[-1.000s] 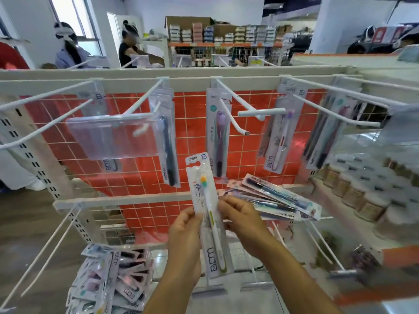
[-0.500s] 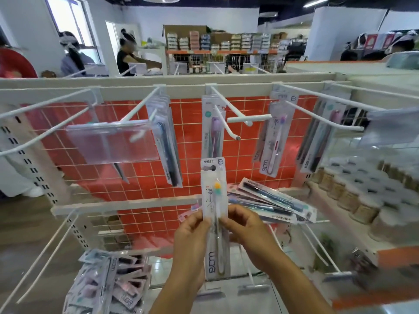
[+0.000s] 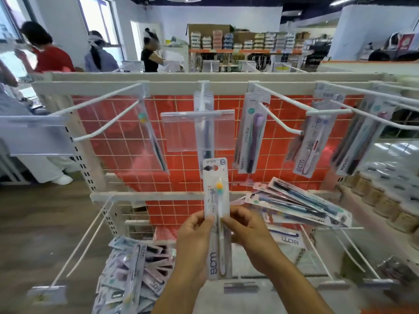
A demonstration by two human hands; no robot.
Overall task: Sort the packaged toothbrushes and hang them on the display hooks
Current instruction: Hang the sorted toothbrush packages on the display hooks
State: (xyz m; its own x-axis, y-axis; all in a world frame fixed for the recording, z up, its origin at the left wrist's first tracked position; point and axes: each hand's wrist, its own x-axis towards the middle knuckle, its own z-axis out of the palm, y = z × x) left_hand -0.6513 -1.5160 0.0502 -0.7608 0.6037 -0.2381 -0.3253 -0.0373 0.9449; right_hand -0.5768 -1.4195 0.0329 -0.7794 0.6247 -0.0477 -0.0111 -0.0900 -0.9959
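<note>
Standing upright between both hands, white toothbrush pack.

Bright, even indoor light, windows glaring upper left; edges bowed and blurred, lower corners smeared

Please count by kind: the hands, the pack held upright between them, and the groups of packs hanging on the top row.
Hands: 2, left hand and right hand
Upright pack: 1
Hanging groups: 5
Total: 8
</note>
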